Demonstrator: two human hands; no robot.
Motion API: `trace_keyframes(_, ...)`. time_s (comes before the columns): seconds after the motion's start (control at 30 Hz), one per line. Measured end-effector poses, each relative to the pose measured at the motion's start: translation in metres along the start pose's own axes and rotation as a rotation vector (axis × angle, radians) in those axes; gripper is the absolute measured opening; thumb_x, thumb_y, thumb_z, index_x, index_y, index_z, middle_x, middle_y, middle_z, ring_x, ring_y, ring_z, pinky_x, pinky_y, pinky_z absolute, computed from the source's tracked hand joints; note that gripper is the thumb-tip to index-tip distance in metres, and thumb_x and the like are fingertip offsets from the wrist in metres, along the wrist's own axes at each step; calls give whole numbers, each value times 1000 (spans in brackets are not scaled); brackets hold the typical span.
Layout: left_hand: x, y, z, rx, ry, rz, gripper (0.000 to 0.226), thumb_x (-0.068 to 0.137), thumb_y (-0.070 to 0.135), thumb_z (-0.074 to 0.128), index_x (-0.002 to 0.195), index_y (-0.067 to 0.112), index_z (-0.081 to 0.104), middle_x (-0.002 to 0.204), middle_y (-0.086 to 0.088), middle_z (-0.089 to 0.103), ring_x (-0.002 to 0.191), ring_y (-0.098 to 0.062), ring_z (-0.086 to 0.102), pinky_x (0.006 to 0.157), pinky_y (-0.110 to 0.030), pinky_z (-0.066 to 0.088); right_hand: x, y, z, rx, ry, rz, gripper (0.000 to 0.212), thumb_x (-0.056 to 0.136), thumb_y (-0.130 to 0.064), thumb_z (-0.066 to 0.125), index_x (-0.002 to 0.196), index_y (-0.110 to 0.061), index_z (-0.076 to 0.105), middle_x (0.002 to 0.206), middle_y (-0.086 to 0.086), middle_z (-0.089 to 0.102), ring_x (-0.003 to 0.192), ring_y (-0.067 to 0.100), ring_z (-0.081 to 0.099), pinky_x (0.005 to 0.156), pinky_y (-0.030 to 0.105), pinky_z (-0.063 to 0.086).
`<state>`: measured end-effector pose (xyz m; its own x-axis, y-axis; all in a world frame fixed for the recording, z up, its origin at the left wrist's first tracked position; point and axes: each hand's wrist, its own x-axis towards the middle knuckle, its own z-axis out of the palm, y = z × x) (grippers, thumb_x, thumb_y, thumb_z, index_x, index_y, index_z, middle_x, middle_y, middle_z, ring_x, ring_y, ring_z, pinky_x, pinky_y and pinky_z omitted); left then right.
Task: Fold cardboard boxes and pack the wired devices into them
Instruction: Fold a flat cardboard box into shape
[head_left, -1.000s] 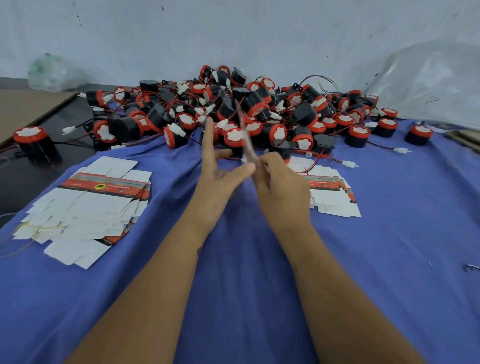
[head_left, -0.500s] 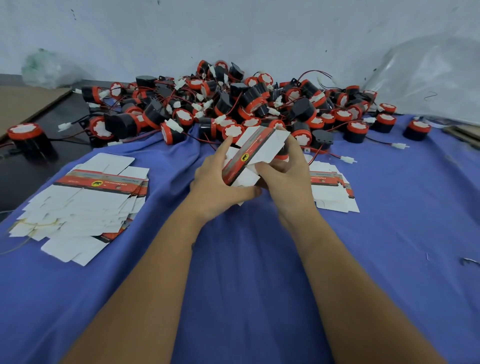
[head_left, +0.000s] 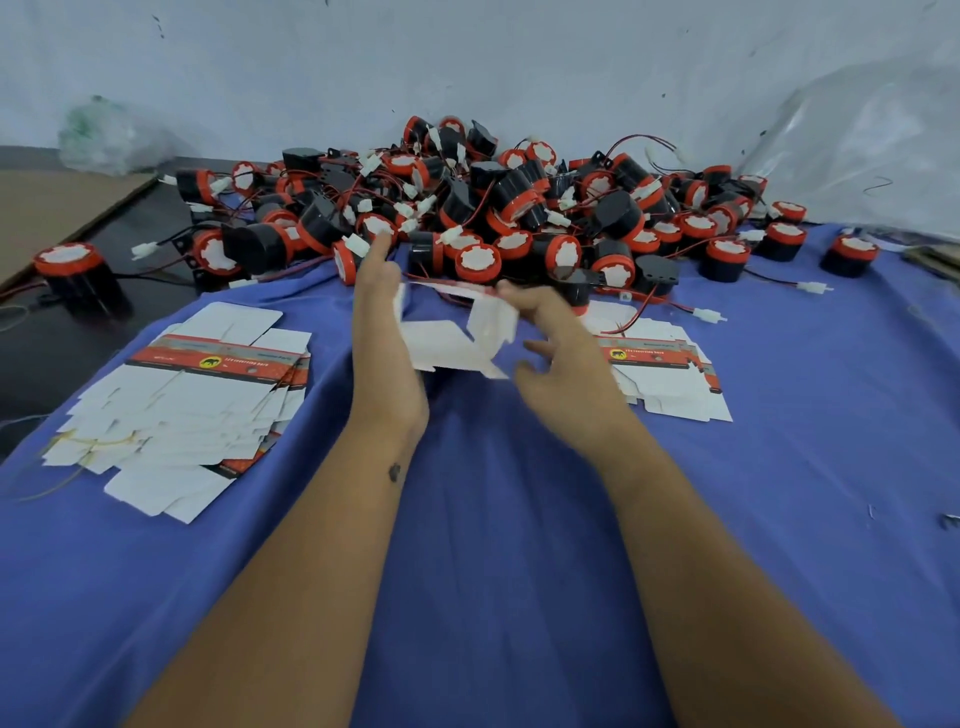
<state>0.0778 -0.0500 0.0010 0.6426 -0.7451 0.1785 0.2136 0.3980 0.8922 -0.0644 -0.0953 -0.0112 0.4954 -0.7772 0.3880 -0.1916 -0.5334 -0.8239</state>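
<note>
**Op A:** Both hands work one box blank (head_left: 457, 343): my left hand (head_left: 382, 332) braces its side with straight fingers, my right hand (head_left: 550, 332) pinches the far edge.

**Op B:** Changed?

**Op A:** Half a second ago it was skewed; now it's opening, still unfolded. Devices (head_left: 467, 208) are heaped just beyond it. The flat stack (head_left: 208, 395) left of it has a red band, its print too blurred to read.

Red band on the flat box stack (head_left: 215, 358) has a yellow elephant logo; the text beside it's too blurry to read.
</note>
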Motion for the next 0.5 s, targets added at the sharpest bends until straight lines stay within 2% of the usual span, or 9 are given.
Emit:
trace_keyframes(0.07, 0, 4, 0, -178, 19, -38, 35, 99, 40, 49, 133, 38, 56, 150, 11, 45, 130, -14, 53, 104, -39, 47, -3, 0, 8, -121, -144, -51, 64, 87, 7, 53, 139, -29, 45, 138, -16, 50, 125, 9, 49, 96, 9, 41)
trace_keyframes(0.13, 2, 9, -1, -237, 30, -75, 32, 98, 41, 48, 124, 31, 63, 143, 4, 51, 124, -17, 56, 97, -38, 51, -2, 0, 12, -130, -184, -62, 66, 90, 1, 57, 144, -34, 42, 138, -21, 48, 127, 4, 46, 97, 5, 37)
trace_keyframes(0.17, 4, 10, -2, -241, 35, -86, 29, 96, 42, 47, 114, 27, 65, 132, 1, 58, 117, -19, 58, 94, -39, 50, -1, 0, 11, -97, -177, -50, 68, 90, -1, 59, 145, -38, 41, 137, -24, 48, 127, 1, 46, 98, 8, 39)
trace_keyframes(0.23, 6, 11, -6, -267, 23, -129, 30, 99, 44, 43, 93, 21, 62, 94, 0, 62, 90, -18, 59, 81, -33, 47, -1, -1, 6, 13, -143, -19, 66, 93, -6, 59, 145, -43, 40, 136, -28, 48, 125, -5, 46, 100, 18, 45)
trace_keyframes(0.3, 7, 10, -7, -261, -72, -145, 39, 104, 46, 34, 89, 21, 60, 75, 6, 64, 72, -10, 61, 70, -25, 48, 0, -1, 2, 133, -80, 9, 62, 96, -8, 57, 145, -43, 40, 139, -30, 45, 125, -4, 47, 98, 30, 51)
trace_keyframes(0.37, 7, 7, -8, -77, -204, -102, 44, 105, 43, 30, 93, 25, 67, 74, 12, 69, 67, -1, 64, 63, -18, 49, 2, -2, -1, 217, -2, 33, 61, 97, -10, 57, 146, -42, 39, 143, -21, 44, 117, 6, 54, 84, 27, 56)
trace_keyframes(0.43, 7, 0, -10, 198, -263, -39, 36, 103, 44, 37, 95, 31, 70, 77, 16, 72, 71, 3, 66, 66, -18, 50, 3, 0, -4, 273, 75, 55, 60, 98, -13, 57, 147, -41, 37, 144, -13, 45, 102, 4, 58, 75, 19, 53)
trace_keyframes(0.47, 5, -2, -11, 289, -298, -39, 32, 99, 52, 42, 102, 33, 68, 84, 17, 74, 78, 3, 68, 71, -20, 52, 4, 0, -5, 299, 105, 68, 58, 98, -13, 56, 146, -40, 38, 144, -11, 45, 93, 0, 58, 74, 16, 51)
trace_keyframes(0.5, 3, -4, -12, 335, -326, -65, 42, 92, 64, 46, 108, 32, 68, 93, 15, 75, 88, -1, 70, 77, -23, 54, 4, 1, -6, 315, 124, 78, 56, 98, -14, 55, 144, -40, 38, 144, -9, 45, 85, -4, 57, 73, 13, 49)
